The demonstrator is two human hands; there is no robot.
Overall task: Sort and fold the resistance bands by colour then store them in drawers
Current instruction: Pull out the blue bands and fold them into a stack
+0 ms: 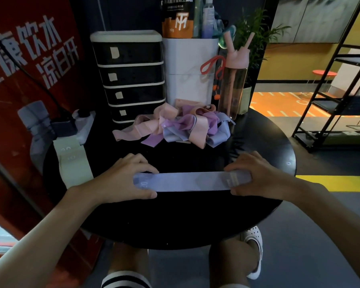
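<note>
Pale blue resistance band (pixel 192 181), laid flat and stretched left to right across the near half of a round black table (pixel 175 221). The left hand (pixel 121 179) holds its left end, fingers curled over the far edge and thumb along the near edge. The right hand (pixel 264 175) holds the right end the same way, covering the tip beside a pale stitched label. The band's middle lies bare between the two hands.

Behind the band, near the table's centre, lies a loose pile of bands (pixel 175 127) in pink, purple and blue, tangled so that single bands cannot be counted. A pale green band (pixel 73 163) lies flat at the table's left edge, apart from the pile and just beside the left wrist.

At the back left stands a black drawer unit (pixel 131 80) with white trim, its drawers closed, each bearing a small pale tag. The pile's left end reaches just in front of its lowest drawer. To its right stand a white container (pixel 188 69) holding packets and a bottle, and a pink drinking bottle (pixel 234 80); a red loop (pixel 212 65) hangs between them. A power strip (pixel 81 125) with a plug sits left of the drawers. A red banner (pixel 19 80) fills the left background; a black shelf rack (pixel 330 90) stands at the right.
</note>
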